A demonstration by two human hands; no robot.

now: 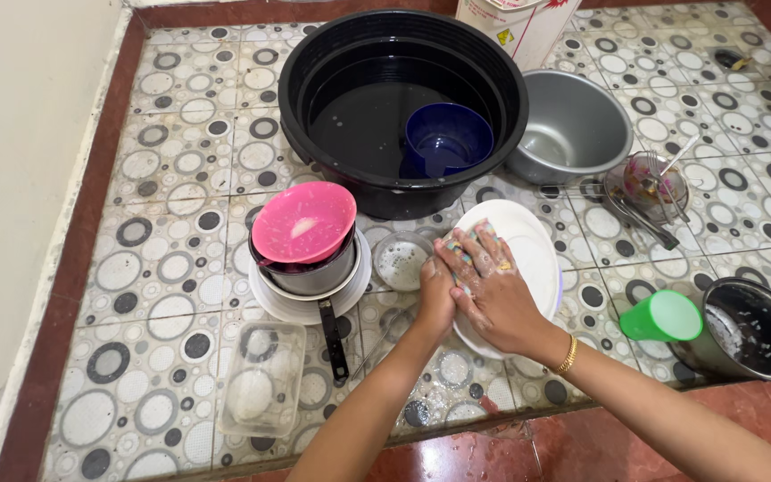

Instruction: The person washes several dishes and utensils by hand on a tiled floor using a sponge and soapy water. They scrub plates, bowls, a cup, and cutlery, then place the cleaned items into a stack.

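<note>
- Beyond my grip, well apart from it, I see one large round black plastic tub (327,62) holding water, with one dark blue plastic cup (446,138) sitting inside it.
- One round white ceramic plate (530,254) is in my hands, tilted over the patterned tile floor (171,170); it lies under and just past my fingers.
- My right hand (493,290) is pressed flat on the plate's face with a soapy multicoloured sponge (479,239) under the fingers, clamped between palm and plate.
- My left hand (436,299) is curled round the plate's near-left edge, gripping it.
- Beyond and to the right of the grip stands one grey metal pot (573,129).
- To the left of the grip, near it, one pink plastic bowl (303,221) lies tilted on top of a stack of one dark pan and one white plate.
- To the right, one black inner pot (751,330), and one green plastic cup (662,317) on its side.
- Left and nearer me, one clear plastic rectangular container (261,379).
- Just beside my left hand, one small soapy glass bowl (401,261).
</note>
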